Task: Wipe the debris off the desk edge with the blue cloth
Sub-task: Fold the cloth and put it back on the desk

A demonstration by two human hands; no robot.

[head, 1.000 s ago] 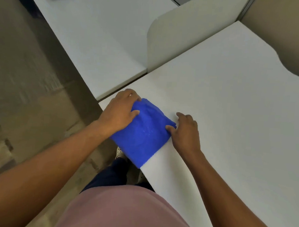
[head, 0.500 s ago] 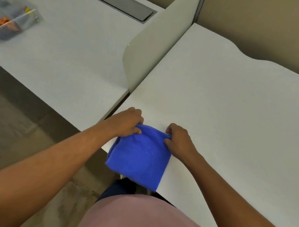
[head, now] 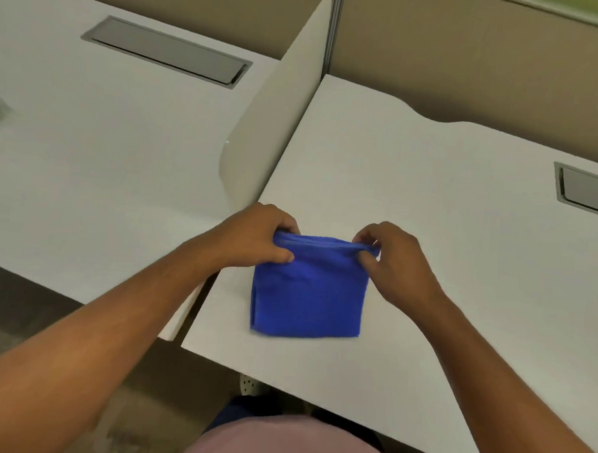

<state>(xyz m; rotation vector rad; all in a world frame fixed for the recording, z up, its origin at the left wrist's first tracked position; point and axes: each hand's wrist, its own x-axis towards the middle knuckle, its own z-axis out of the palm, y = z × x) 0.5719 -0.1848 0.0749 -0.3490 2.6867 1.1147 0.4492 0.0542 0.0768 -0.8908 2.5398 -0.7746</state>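
Note:
The blue cloth (head: 308,291) lies folded into a rough square on the white desk (head: 427,232), a short way in from the desk's near edge. My left hand (head: 256,236) pinches the cloth's far left corner. My right hand (head: 392,261) pinches its far right corner. The far edge of the cloth is bunched and lifted slightly between the two hands. I cannot make out any debris on the desk surface.
A white divider panel (head: 274,122) stands between this desk and a second white desk (head: 89,141) on the left. Grey cable hatches (head: 168,51) (head: 587,189) sit in both desks. Beige partition walls rise at the back. Floor and my shoe (head: 251,385) show below the edge.
The cloth hung over the desk's left edge under both hands; it has been drawn fully onto the desk top, and both hands now pinch its far corners. The view has tilted up.

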